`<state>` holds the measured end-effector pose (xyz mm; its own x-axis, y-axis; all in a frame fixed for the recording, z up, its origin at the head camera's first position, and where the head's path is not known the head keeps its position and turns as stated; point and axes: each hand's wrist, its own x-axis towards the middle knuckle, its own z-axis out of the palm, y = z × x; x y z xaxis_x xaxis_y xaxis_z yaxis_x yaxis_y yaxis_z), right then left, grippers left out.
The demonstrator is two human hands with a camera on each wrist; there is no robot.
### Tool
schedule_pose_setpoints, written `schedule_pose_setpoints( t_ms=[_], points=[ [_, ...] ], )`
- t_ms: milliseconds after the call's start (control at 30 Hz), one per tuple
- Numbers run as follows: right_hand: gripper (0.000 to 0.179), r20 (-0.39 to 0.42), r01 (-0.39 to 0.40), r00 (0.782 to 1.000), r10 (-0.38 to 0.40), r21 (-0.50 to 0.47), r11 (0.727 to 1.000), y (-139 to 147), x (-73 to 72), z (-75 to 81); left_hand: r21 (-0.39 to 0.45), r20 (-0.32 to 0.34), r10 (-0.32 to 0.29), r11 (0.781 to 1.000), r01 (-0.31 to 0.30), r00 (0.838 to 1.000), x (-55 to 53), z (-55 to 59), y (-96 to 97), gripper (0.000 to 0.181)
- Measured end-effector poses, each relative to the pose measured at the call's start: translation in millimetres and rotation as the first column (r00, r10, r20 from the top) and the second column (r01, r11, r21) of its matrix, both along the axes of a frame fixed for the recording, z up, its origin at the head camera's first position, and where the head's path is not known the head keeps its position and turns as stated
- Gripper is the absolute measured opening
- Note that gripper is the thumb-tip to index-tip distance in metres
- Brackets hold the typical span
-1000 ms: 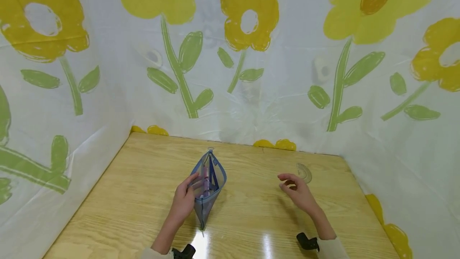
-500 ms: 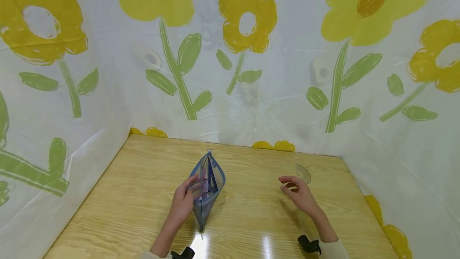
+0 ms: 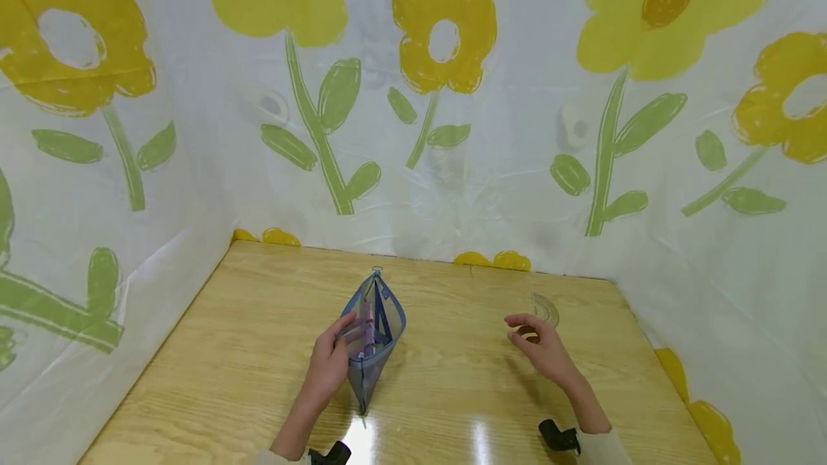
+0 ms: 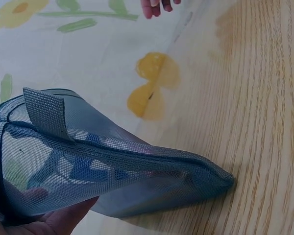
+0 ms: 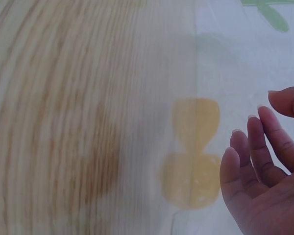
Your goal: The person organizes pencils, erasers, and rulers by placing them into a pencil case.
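Note:
A blue mesh zip pouch (image 3: 365, 382) stands on the table left of the middle, its top spread apart. My left hand (image 3: 329, 361) grips its left side, thumb and fingers on the mesh. Inside show a pinkish-purple stick-like item (image 3: 370, 329) and a dark blue straight-edged piece (image 3: 382, 318). In the left wrist view the mesh blurs the contents of the pouch (image 4: 78, 186). My right hand (image 3: 543, 350) hovers over the table with loosely bent fingers and holds nothing; the right wrist view shows the same hand (image 5: 269, 181). Just beyond it lies a clear protractor (image 3: 553, 314).
The wooden table (image 3: 446, 350) is bounded at the back and both sides by a white cloth (image 3: 504, 185) printed with yellow flowers. A metal ring (image 3: 377, 269) shows at the pouch's far tip. Black wrist mounts (image 3: 558, 436) sit on both wrists.
My right hand has drifted slightly to the right. The left hand and the pouch stay nearly in place; the whole head view has shifted a little.

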<state>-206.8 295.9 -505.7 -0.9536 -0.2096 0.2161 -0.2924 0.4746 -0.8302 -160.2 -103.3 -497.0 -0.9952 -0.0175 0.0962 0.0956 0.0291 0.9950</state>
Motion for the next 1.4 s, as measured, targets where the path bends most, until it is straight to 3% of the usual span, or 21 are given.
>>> schedule_pose_setpoints(
  t_ms=[633,933,1400],
  points=[
    [0.029,-0.002,-0.013,1.0,0.013,0.017,1.0,3,-0.1,1.7,0.0,0.007,-0.003,1.0,0.003,1.0,0.1,3.8,2.0,0.05],
    [0.031,0.018,-0.037,0.999,0.037,-0.009,0.999,3,5.2,2.0,-0.003,0.013,-0.011,1.0,0.011,1.0,3.6,0.3,-0.1,0.051],
    [0.032,0.003,-0.019,1.0,0.018,0.039,0.999,11,3.0,3.9,-0.007,-0.004,-0.013,1.0,0.013,1.0,4.3,-0.7,-2.7,0.051]
  ],
)
